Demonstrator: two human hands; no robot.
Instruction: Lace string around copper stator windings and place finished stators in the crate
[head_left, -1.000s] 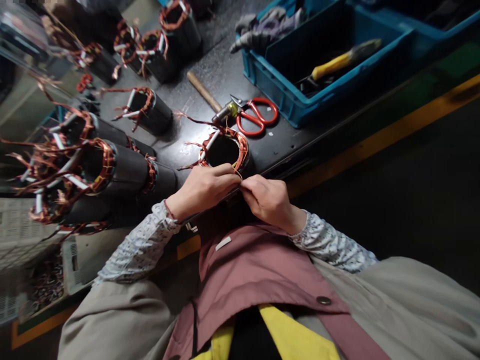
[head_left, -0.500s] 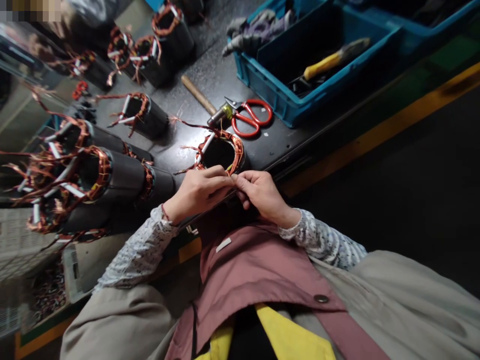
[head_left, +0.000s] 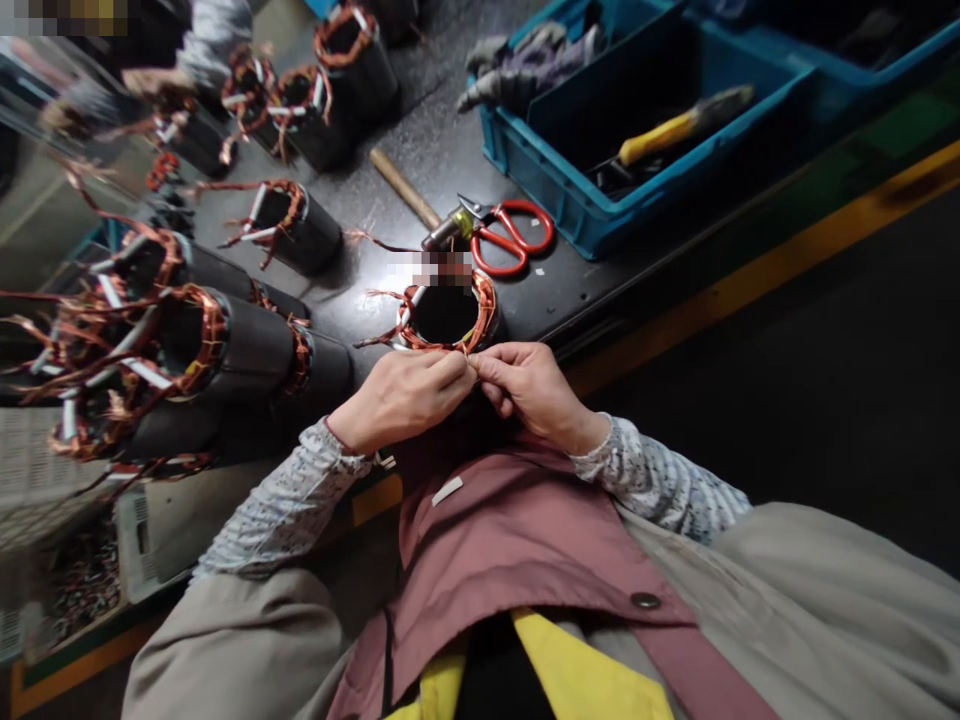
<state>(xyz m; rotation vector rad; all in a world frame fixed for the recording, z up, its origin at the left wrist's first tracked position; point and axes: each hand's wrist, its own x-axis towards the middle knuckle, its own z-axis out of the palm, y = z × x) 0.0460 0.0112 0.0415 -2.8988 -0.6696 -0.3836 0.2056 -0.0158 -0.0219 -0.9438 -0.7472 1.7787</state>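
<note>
Right in front of me a motor stator [head_left: 486, 300] stands upright on the bench, copper windings ringing its open top. White sleeving and loose copper leads stick out on its left. My left hand [head_left: 411, 396] is closed in a pinch at the near rim of the windings. Against it, my right hand [head_left: 534, 392] pinches with thumb and forefinger at the same spot. Whatever the fingertips hold is too small to make out. Just beyond the stator lie red-handled scissors [head_left: 517, 238] and a hammer [head_left: 409, 190] with a wooden handle.
Several stators [head_left: 247, 345] lie stacked at left, leads pointing outward. More stators [head_left: 352, 65] stand at the back, near a co-worker's sleeve [head_left: 217, 40]. A blue bin [head_left: 540, 190] at right holds a yellow-handled tool [head_left: 660, 135] and gloves. The bench edge [head_left: 600, 300] runs close by.
My hands have drawn slightly down from the windings, showing more of the stator's near rim. At upper left, the co-worker's arm has moved. The whole view has shifted a little.
</note>
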